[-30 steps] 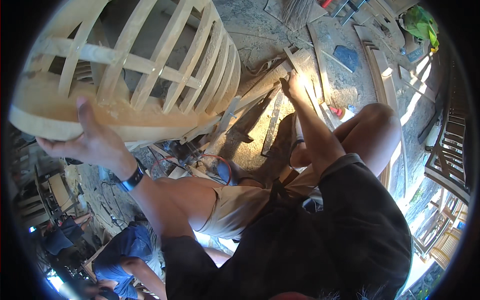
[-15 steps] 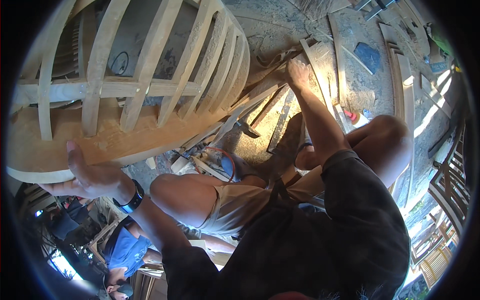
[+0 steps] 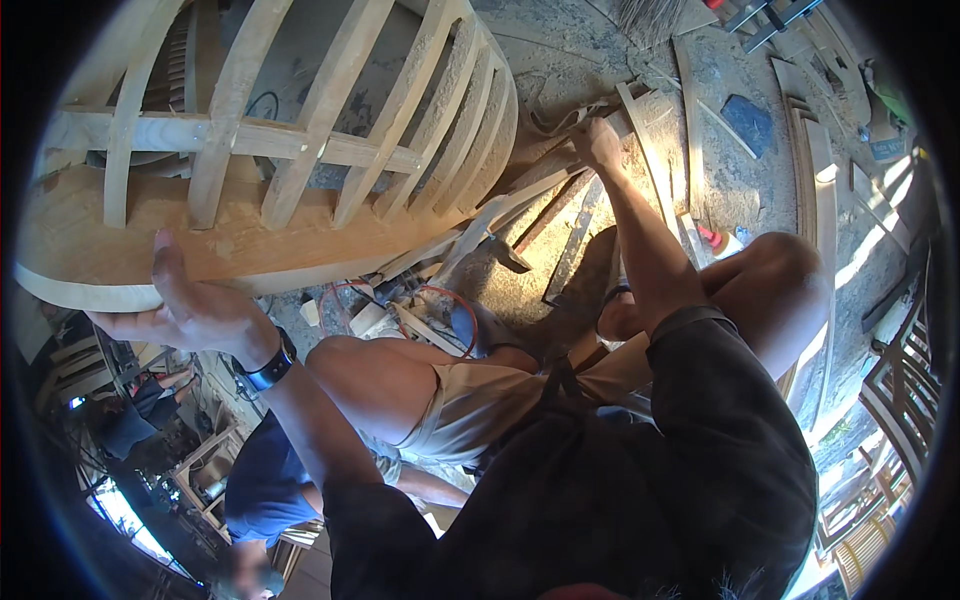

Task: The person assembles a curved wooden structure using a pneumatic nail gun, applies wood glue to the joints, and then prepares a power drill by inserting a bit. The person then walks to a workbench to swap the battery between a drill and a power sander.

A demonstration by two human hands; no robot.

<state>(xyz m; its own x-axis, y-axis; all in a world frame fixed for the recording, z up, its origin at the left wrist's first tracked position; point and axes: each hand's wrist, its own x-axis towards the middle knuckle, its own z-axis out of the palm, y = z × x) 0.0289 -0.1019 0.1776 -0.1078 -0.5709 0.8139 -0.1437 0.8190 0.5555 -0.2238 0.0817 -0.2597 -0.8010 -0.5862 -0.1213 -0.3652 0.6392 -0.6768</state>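
Left hand [image 3: 190,312]: I see it clamped on the near edge of a slatted wooden frame [image 3: 285,243], thumb above, fingers beneath.
Slatted wooden frame: fills the upper left, slats rising from a broad board.
Right hand [image 3: 602,146]: fingers curled, beside a wooden strip [image 3: 648,160]; I cannot tell whether it grips anything.
Floor [image 3: 772,195]: dusty, at right.

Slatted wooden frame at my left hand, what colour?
The slatted wooden frame is light tan, seen best in the head view.
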